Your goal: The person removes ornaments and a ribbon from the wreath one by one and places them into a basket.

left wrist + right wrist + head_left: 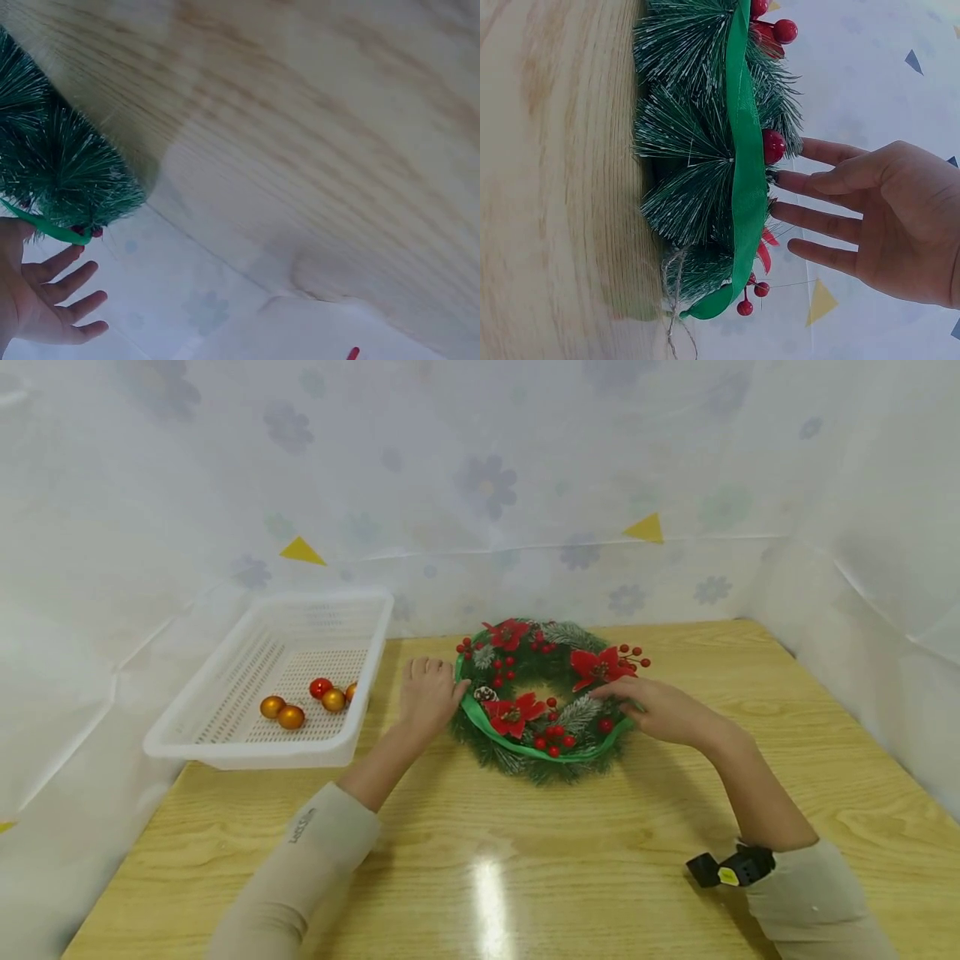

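Note:
A green pine wreath [512, 763] lies on the table, with red poinsettias [517, 713], red berries [553, 741], a pine cone [486, 694] and frosted sprigs. A green ribbon [517, 746] runs around its side, also visible as a band [748, 165] in the right wrist view. At the wreath's left edge, my left hand [429, 697] touches the ribbon near the thumb; the left wrist view shows its fingers [75, 281] spread and fairly straight. My right hand [663, 710] is at the right edge, its extended fingers [821, 216] touching the wreath's greenery.
A white perforated basket [217, 750] stands left of the wreath, holding several orange balls [291, 717] and a red one [321, 687]. The wooden table [480, 843] meets a flower-printed curtain [420, 485] behind. A thin string [673, 300] hangs from the wreath's side.

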Demonstrator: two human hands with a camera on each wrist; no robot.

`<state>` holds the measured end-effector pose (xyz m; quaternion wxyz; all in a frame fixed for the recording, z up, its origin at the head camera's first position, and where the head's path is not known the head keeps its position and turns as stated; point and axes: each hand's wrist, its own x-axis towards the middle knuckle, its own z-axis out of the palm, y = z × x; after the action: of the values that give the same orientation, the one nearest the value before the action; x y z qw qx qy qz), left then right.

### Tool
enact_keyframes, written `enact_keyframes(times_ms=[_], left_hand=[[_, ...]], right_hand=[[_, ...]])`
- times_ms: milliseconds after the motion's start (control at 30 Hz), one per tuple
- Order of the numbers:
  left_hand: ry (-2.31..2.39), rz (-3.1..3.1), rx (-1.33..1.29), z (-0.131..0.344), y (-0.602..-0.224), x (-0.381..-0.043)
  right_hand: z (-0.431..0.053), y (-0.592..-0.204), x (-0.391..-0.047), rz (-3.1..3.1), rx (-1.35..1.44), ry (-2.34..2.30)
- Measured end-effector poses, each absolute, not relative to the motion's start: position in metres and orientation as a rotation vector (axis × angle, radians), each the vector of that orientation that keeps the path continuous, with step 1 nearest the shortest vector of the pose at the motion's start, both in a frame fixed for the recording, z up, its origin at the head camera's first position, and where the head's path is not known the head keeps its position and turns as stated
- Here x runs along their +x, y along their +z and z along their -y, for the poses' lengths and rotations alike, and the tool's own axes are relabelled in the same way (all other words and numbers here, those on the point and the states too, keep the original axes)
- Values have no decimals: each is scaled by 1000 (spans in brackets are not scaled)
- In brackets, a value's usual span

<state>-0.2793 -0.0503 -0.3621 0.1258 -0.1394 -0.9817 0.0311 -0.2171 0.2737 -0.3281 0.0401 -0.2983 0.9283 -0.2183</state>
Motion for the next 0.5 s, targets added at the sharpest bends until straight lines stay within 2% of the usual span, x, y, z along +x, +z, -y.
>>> enact_keyframes(times_ms=[500], left_hand=[[218,2810,-404,42,-337,-283]], right_hand=[[-273,-326,-216,-2838,-918,-672]])
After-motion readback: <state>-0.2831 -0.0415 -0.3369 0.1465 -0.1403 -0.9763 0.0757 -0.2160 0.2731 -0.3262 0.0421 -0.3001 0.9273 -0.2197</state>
